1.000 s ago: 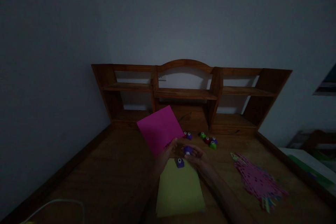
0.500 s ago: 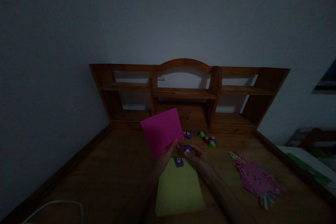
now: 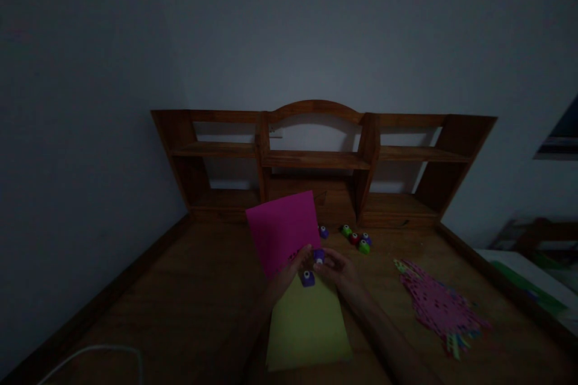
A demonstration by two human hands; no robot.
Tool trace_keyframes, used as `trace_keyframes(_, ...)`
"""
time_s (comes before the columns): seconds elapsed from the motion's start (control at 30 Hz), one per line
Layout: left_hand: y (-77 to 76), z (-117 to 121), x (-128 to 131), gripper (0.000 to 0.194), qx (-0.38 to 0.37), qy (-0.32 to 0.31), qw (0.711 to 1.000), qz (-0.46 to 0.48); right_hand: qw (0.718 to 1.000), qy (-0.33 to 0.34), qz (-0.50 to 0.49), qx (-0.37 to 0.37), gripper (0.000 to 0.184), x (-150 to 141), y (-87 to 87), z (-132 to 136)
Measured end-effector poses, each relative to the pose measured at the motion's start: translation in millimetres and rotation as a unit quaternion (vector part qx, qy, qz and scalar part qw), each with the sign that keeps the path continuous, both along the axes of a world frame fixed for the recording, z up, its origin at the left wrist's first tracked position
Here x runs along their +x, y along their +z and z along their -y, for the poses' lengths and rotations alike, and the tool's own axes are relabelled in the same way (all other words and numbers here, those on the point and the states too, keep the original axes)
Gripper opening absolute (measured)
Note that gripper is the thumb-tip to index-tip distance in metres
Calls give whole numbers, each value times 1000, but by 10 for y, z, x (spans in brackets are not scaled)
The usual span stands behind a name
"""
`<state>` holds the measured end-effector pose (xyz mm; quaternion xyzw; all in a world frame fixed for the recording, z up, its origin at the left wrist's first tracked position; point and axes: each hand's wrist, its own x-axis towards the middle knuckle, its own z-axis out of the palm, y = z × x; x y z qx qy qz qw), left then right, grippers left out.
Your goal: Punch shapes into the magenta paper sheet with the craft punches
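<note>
My left hand (image 3: 289,272) is closed on the lower edge of a bright pink sheet of paper (image 3: 285,225), which is held up at a tilt. Small dark cut-outs show along that edge near my fingers. In my right hand (image 3: 342,272) is a small purple craft punch (image 3: 318,254) with a white round part, gripped between thumb and fingers at the sheet's lower right corner. Whether the paper sits inside the punch's slot I cannot tell. Just below, a second purple craft punch (image 3: 308,279) rests at the top of a pale yellow sheet stack (image 3: 309,328) on the wooden desk.
Several green, red and purple craft punches (image 3: 363,246) stand toward the back of the desk (image 3: 189,289). Pink punched paper pieces and coloured strips (image 3: 438,307) lie to the right. A wooden shelf unit (image 3: 316,159) lines the back, and a white cable (image 3: 103,347) curves at lower left.
The pink sheet has shifted slightly right and down, now covering more of the punches behind it. My right hand has brought the purple punch a little left, closer to my left fingers.
</note>
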<state>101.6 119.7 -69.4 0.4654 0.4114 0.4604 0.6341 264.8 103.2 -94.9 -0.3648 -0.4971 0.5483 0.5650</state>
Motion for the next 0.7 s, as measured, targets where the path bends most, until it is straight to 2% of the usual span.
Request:
trace_keyframes(0.33,153,119,-40,48,31,30,998,-41,1000,8,-9,-14,48,-5,92,64)
trace_keyframes(0.5,220,143,-37,60,12,-4,997,-82,999,19,-27,-28,48,-6,76,71)
trace_keyframes(0.7,227,101,-62,69,50,24,986,-155,999,11,-35,-12,38,-4,68,45)
